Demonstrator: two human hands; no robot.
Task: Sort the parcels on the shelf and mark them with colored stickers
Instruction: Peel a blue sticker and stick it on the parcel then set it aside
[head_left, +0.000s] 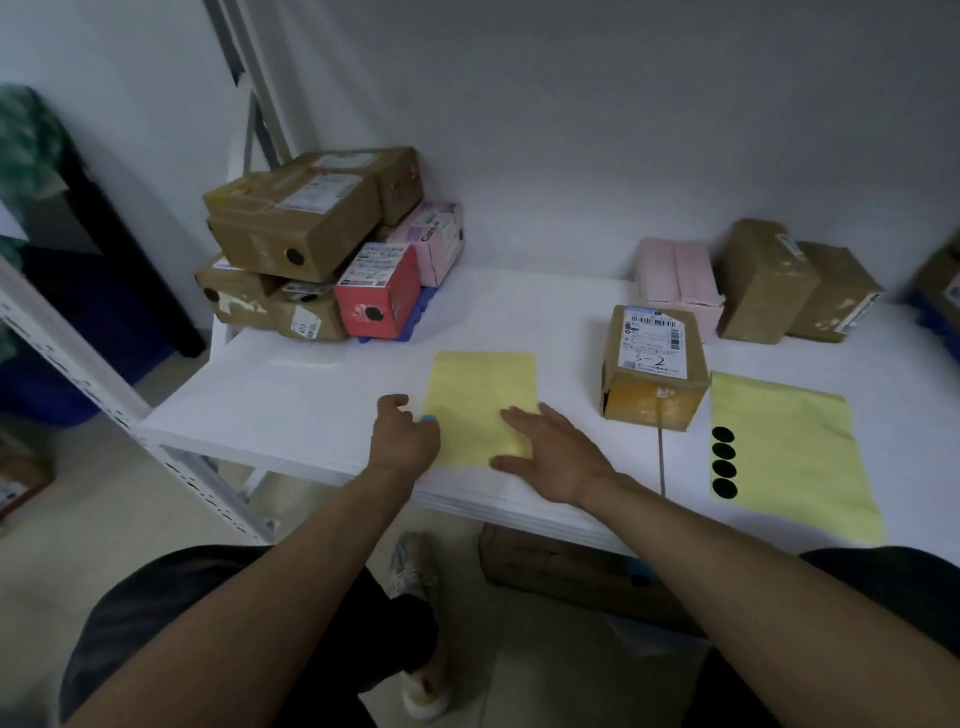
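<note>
Pressing flat, the right hand (550, 452) lies with straight, spread fingers on the near part of a matte yellow paper sheet (483, 384). Left hand (402, 436) at the sheet's left edge, fingers curled, tips at a small blue sticker (428, 417); grip cannot be told. To the right, a second yellow sheet (795, 447) carries four round black stickers (723, 462) in a column. Between the sheets, a taped cardboard parcel (654, 364) with a white label stands on the smooth white shelf (311, 395). Far left: stacked brown cartons (296, 228), glossy red box (376, 291). Far right: pink box (678, 280).

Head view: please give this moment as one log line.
left hand: pinches blue sticker at sheet edge | right hand: flat on yellow sheet
</note>
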